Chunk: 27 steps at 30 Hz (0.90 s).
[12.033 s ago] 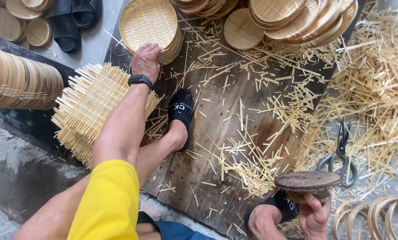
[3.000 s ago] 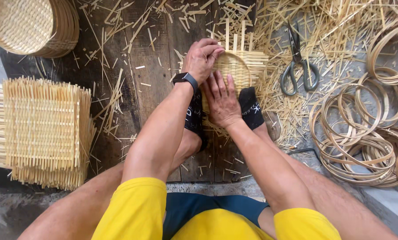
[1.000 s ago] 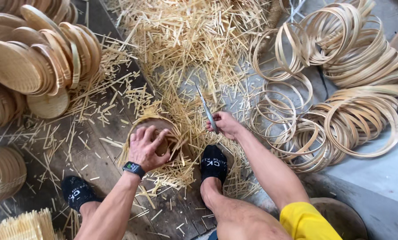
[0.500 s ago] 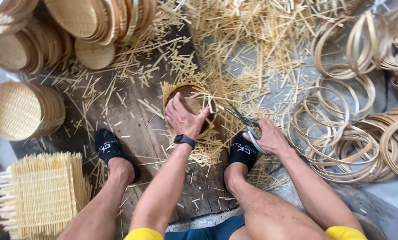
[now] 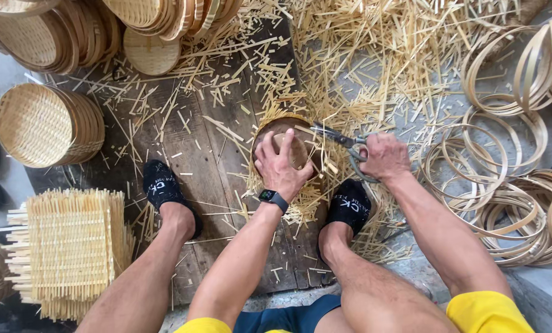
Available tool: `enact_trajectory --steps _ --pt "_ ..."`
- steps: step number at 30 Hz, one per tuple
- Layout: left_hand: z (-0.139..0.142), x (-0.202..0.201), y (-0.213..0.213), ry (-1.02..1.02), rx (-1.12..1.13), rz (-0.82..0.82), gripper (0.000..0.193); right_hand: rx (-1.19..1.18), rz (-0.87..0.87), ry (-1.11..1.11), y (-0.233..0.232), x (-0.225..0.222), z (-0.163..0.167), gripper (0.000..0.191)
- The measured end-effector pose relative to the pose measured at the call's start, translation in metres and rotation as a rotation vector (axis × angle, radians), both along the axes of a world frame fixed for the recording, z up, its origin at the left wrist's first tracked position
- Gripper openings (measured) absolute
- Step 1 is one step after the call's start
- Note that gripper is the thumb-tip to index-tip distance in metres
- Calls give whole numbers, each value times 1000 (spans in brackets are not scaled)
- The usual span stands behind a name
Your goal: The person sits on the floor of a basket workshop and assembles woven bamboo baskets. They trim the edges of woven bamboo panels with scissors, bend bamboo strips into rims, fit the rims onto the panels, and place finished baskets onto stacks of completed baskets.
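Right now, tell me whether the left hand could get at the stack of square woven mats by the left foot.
Probably yes: the left hand is pressing the round mould, but nothing blocks the way to the stack of square woven mats, apart from the left leg between.

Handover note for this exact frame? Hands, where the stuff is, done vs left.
Left hand: pressing a round mould on a woven mat on the board.
Right hand: grip on scissors, blades at the mould's edge.
Done: trimmed offcuts all around, finished trays at left.
Left: mat ends stick out below the mould; square mats stacked, hoops at right.
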<state>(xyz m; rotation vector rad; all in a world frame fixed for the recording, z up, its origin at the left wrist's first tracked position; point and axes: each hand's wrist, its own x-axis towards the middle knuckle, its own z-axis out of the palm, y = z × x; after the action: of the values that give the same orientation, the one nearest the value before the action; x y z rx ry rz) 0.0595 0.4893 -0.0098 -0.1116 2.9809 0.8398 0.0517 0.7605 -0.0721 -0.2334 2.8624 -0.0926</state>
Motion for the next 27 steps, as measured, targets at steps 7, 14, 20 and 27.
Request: enact_trajectory --steps 7,14,20,27 --pt "1 -3 -14 -8 31 -109 93 157 73 129 -26 -24 -7 65" --pt "-1 -13 -38 13 79 -319 89 -1 206 301 -10 -29 6 54" --pt "9 -20 -50 -2 -32 -544 93 64 191 128 -29 -46 -11 29" --pt "-4 2 -8 -60 84 57 93 3 277 425 -19 -38 -2 52"
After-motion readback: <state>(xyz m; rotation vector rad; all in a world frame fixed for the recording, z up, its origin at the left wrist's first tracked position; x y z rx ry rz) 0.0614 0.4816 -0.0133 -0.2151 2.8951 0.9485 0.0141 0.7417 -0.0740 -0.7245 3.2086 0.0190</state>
